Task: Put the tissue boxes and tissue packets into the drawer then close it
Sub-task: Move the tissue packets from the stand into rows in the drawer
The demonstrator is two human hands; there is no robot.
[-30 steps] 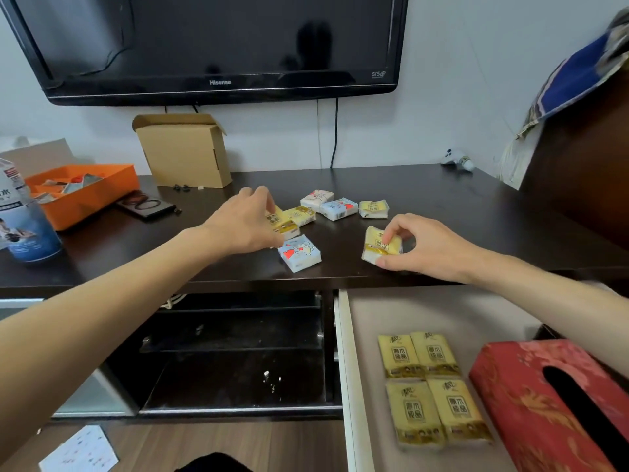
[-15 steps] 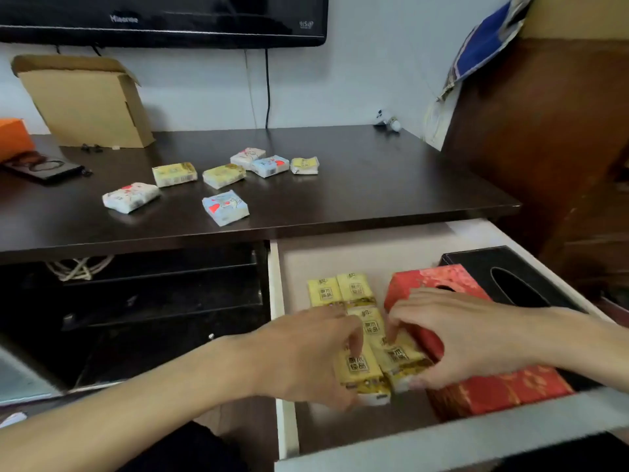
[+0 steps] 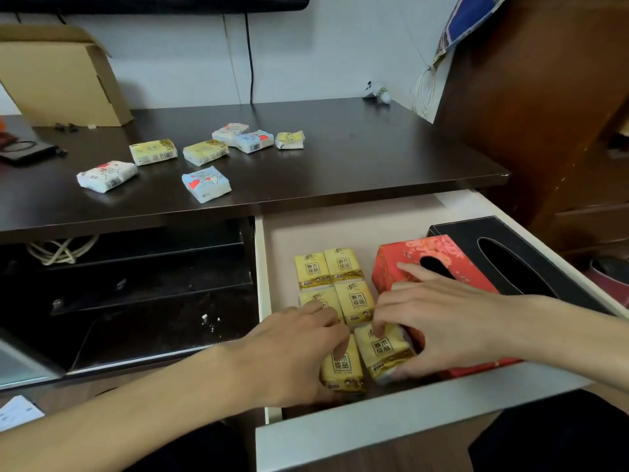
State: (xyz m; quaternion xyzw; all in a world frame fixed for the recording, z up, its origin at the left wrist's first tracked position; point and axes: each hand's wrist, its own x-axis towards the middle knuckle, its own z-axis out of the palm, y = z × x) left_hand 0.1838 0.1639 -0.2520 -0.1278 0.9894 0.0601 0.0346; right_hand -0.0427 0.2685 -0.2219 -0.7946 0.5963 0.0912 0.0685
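Note:
The white drawer [image 3: 408, 427] stands pulled out at the lower right. Inside lie several yellow tissue packets [image 3: 343, 267] in rows, a red floral tissue box [image 3: 439, 257] and a black tissue box [image 3: 517, 253]. My left hand [image 3: 292, 352] grips a yellow packet [image 3: 342, 369] at the drawer's front. My right hand [image 3: 442, 321] grips the yellow packet beside it [image 3: 384, 350], against the red box. Several small packets remain on the dark desk top [image 3: 374, 158]: a blue one with hearts [image 3: 206, 183], a white one [image 3: 107, 175], yellow ones [image 3: 153, 151].
A cardboard box [image 3: 61, 76] stands at the back left of the desk, a dark flat object [image 3: 23, 151] at the left edge. Open shelves with a cable coil [image 3: 61, 250] sit left of the drawer. A brown wooden cabinet [image 3: 544, 114] rises on the right.
A second ago my hands were picking packets off the desk top. They have come down into the drawer, each with a yellow packet, and now set these against the rows at the front.

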